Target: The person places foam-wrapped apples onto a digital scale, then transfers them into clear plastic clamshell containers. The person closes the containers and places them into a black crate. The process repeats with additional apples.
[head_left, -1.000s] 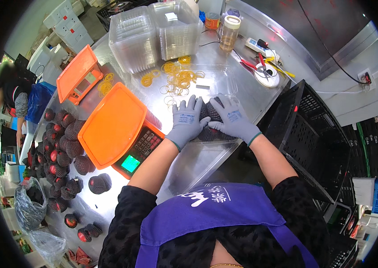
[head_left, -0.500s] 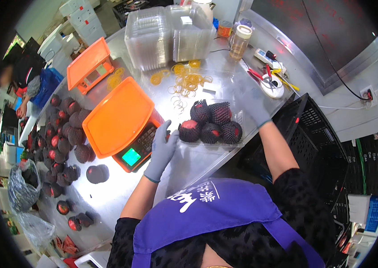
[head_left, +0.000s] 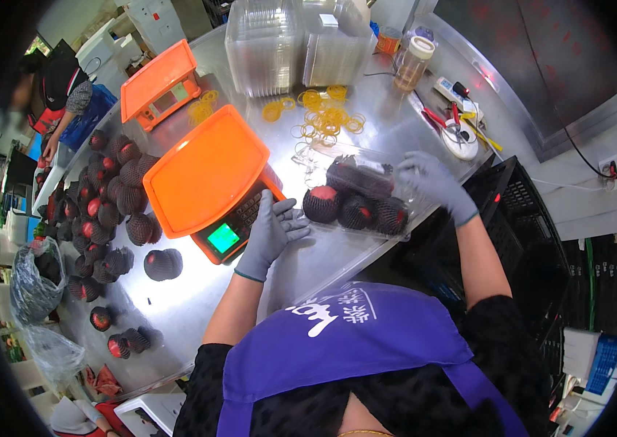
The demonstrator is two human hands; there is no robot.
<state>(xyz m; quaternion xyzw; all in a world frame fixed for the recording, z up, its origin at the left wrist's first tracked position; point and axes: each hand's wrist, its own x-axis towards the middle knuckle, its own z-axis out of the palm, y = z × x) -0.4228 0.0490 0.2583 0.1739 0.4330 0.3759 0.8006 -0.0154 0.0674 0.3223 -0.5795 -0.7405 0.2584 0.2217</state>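
A: Where's the clear plastic clamshell box of net-wrapped dark red fruit (head_left: 356, 198) seen?

B: Centre-right of frame, on the shiny steel table (head_left: 337, 255), just right of the orange flat-topped digital scale (head_left: 210, 178). Several fruits are packed inside; the lid is partly raised at the back.

A: And the right hand (head_left: 432, 182), grey-gloved?

B: Laid on the box's right end, fingers curled over the lid edge. Whether it's truly clamped or just resting can't be told, prob. a light hold.

A: Left hand (head_left: 270, 231)?

B: Also grey-gloved, fingers spread apart, nothing gripped. It's placed at the scale's front edge by the keypad, fingertips near the leftmost fruit in the box.

A: Other stuff?

B: Loose yellow rubber bands (head_left: 326, 116) are scattered upper centre, below stacks of empty clear plastic boxes (head_left: 294, 44). A heap of net-sleeved fruit (head_left: 108, 197) is spread at left. A second, smaller orange scale (head_left: 159, 87) is seen upper left.
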